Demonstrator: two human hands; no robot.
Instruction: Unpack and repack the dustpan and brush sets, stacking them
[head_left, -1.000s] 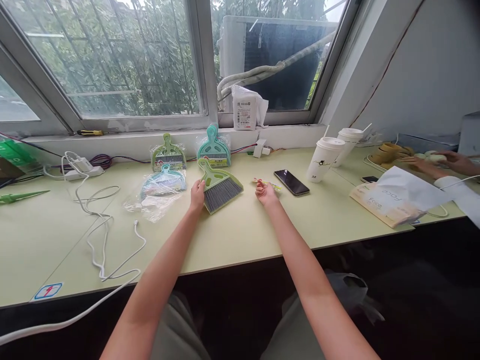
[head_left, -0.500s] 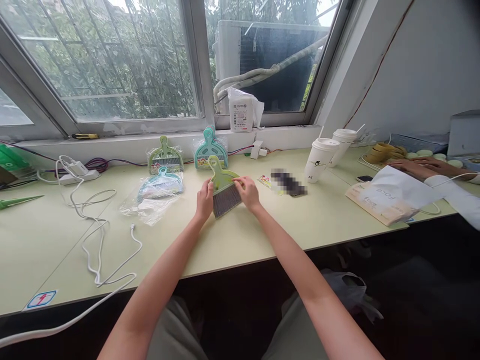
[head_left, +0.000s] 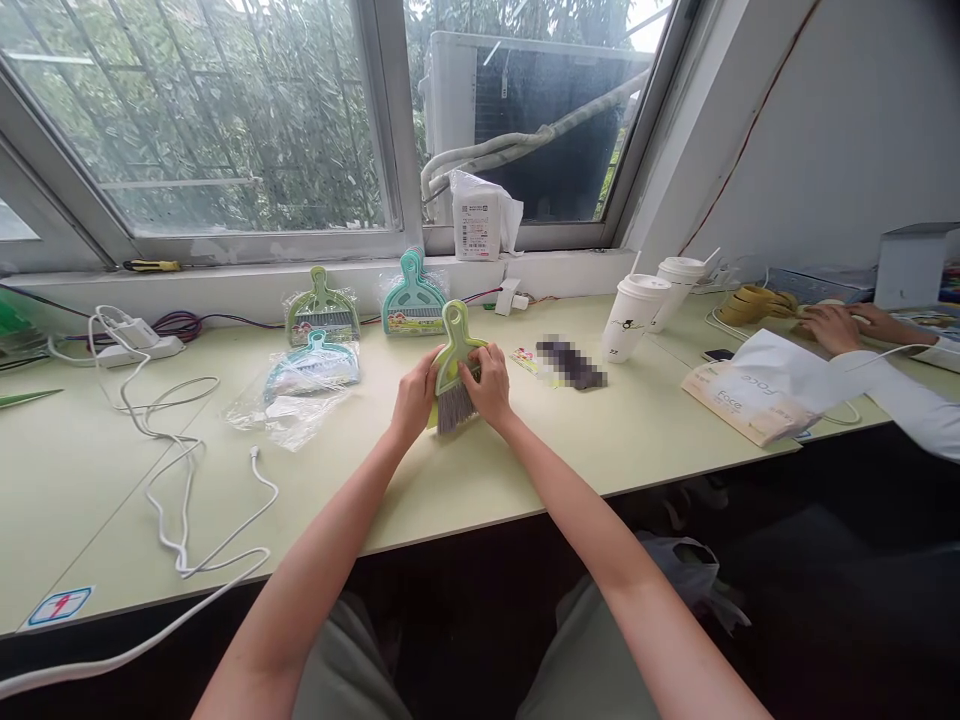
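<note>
Left hand (head_left: 415, 402) and right hand (head_left: 490, 386) grasping green dustpan set (head_left: 451, 366), straws (head_left: 636, 263) in lidded cups (head_left: 631, 328)

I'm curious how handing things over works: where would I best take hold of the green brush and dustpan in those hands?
Probably by the handle of the green brush and dustpan, from above: it is narrow, points up and its top is uncovered. The left hand and right hand take up the sides lower down; the bristles point down.

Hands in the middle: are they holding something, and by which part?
The green brush-and-dustpan set: the left hand holds its left edge, the right hand its right side, near the bristles.
</note>
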